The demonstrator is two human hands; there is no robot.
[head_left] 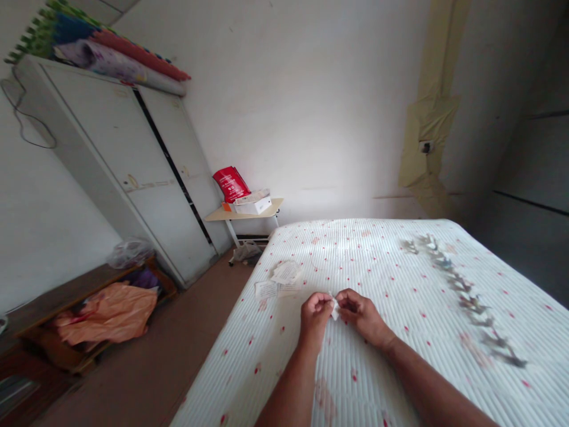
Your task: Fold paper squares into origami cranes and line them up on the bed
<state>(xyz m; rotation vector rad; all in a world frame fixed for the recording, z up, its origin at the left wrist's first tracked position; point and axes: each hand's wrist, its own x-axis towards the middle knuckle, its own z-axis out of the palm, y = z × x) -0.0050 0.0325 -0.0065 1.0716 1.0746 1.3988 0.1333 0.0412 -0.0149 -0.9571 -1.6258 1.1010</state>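
Observation:
Between my fingertips is a small white folded piece of paper (335,311), held just above the bed. My left hand (317,314) pinches its left side. From the other side, my right hand (362,315) grips it with thumb and fingers; the fingers partly cover it. Several printed paper pieces (284,279) lie overlapping on the bedspread, beyond my left hand and to its left. Over to the right runs a slanting row of small folded-looking figures (466,296), blurred, so their exact shape is unclear.
The bed (355,373) has a white ribbed cover with red dots. Behind it, a small table (217,214) bears a red bag (231,184) and a white box (253,205). A grey wardrobe (111,148) and a wooden bench (44,320) with an orange bag (109,311) stand left.

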